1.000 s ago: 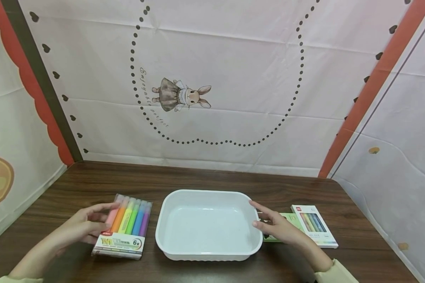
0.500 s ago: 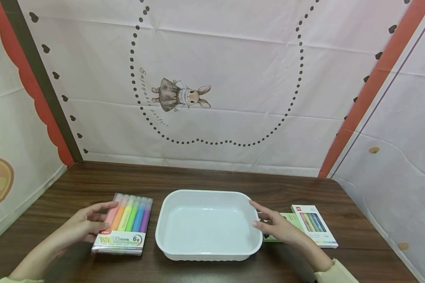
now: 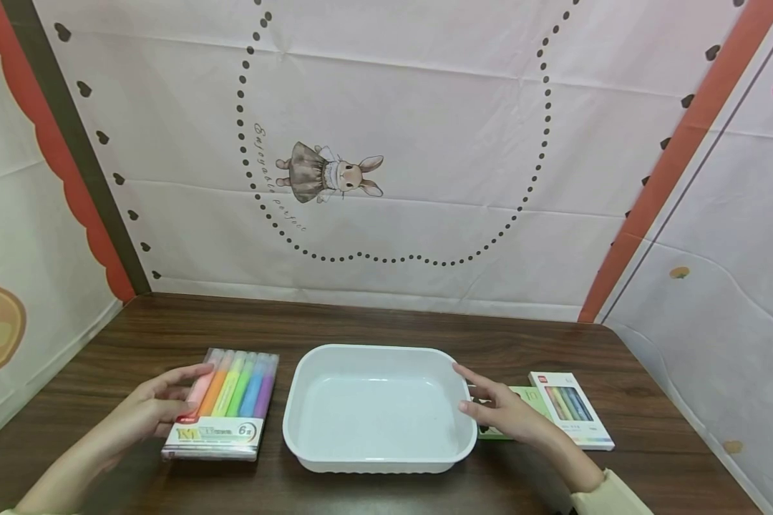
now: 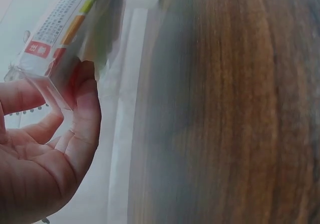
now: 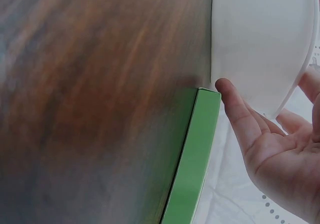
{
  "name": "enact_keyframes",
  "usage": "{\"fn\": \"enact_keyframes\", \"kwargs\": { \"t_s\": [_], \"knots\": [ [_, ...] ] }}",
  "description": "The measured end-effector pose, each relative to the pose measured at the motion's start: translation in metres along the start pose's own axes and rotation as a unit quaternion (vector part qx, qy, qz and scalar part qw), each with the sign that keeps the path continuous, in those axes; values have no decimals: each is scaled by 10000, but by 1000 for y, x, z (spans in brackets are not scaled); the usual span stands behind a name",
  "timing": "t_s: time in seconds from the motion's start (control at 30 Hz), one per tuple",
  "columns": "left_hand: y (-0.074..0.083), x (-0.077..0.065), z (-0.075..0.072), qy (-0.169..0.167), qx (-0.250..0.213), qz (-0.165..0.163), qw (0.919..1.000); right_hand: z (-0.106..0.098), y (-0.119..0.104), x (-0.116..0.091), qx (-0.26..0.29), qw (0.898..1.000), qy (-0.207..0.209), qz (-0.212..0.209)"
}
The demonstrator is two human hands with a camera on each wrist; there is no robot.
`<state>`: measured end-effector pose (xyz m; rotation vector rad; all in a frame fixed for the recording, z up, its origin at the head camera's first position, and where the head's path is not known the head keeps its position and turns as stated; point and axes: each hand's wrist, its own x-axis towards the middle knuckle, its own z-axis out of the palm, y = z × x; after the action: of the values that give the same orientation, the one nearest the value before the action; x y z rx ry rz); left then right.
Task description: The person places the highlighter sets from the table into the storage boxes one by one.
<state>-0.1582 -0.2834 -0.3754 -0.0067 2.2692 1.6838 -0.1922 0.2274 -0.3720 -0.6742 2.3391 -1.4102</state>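
Note:
On the left, my left hand (image 3: pixel 143 406) holds a clear pack of coloured highlighters (image 3: pixel 235 386) by its left side, thumb over the front. The pack has a white label band marked with a number. In the left wrist view, the fingers pinch the corner of the pack (image 4: pixel 55 48). A white rectangular tray (image 3: pixel 380 459) stands mid-table with nothing in it. My right hand (image 3: pixel 512 415) holds its right side, thumb and index over the rim. Other fingers touch the tray's outer wall (image 5: pixel 260 38) in the right wrist view.
Right of the tray lies a green box (image 3: pixel 533 400), partly hidden behind the right hand; its end (image 5: pixel 192 159) is close to the fingers. A white box of coloured sticks (image 3: pixel 573 415) lies beside it. A printed cloth (image 3: pixel 425 157) hangs behind the brown table (image 3: pixel 335 315).
The pack of highlighters has shifted slightly away and to the left, its near edge turned a little, with the left hand moving along. The right hand and the tray have stayed put.

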Motion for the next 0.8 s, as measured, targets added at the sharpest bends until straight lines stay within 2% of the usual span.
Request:
{"fn": "enact_keyframes", "kwargs": {
  "t_s": [0.17, 0.47, 0.8],
  "knots": [
    [2, 0, 1, 73, -105, -89, 9999, 0, 0, 1, -33, 10000, 6, -15],
    [6, -1, 3, -36, -237, 88, 9997, 0, 0, 1, 32, 10000, 6, -6],
    [11, -3, 5, 29, -311, -19, 9995, 0, 1, 0, -9, 10000, 5, 13]
  ]
}}
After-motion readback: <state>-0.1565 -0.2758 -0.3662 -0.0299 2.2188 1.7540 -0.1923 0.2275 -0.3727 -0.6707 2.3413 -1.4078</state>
